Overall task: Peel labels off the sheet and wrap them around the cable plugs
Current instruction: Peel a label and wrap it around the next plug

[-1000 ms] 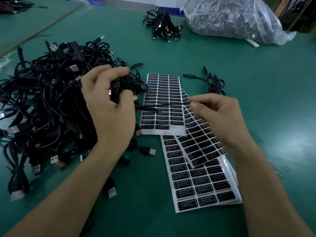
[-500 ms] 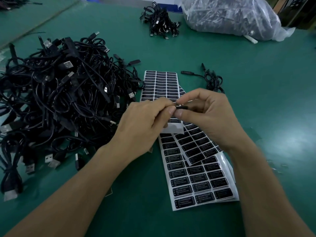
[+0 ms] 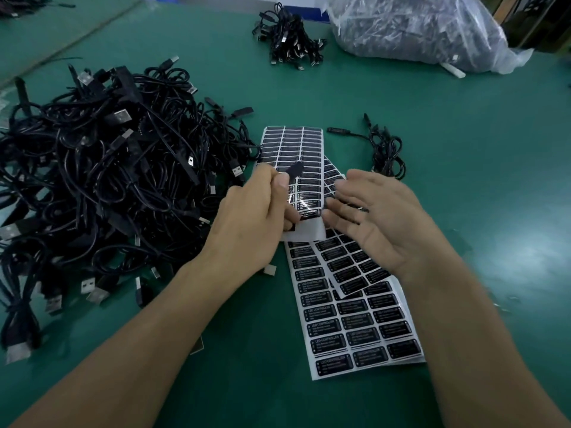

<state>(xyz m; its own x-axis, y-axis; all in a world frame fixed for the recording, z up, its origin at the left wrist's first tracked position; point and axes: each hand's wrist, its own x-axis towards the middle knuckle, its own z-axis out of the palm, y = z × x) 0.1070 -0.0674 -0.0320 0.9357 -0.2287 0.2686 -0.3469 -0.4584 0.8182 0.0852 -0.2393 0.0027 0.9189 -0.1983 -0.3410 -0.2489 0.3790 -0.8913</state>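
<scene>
**Plug pinched in your left hand, right hand free**

Your left hand (image 3: 253,217) pinched a cable plug (image 3: 295,171) between the thumb and curled fingers. Its black tip poked out over the upper label sheet (image 3: 293,140). Your right hand (image 3: 380,223) hovered just beside it, fingers nearly straight and spread, gripping nothing; it was blurred, so finer detail was lost. I could not tell whether a label was already wrapped round the plug.

My reading was that you stood between gripping the plug and fetching a label for it. The next move called for your right fingertips to lift one label by its corner. The sheets lay loose and overlapping on the green table (image 3: 463,186), so one would likely rise with the label unless pinned. The pile of cables (image 3: 102,186) lay close on your left, near the upper sheet's edge.
</scene>
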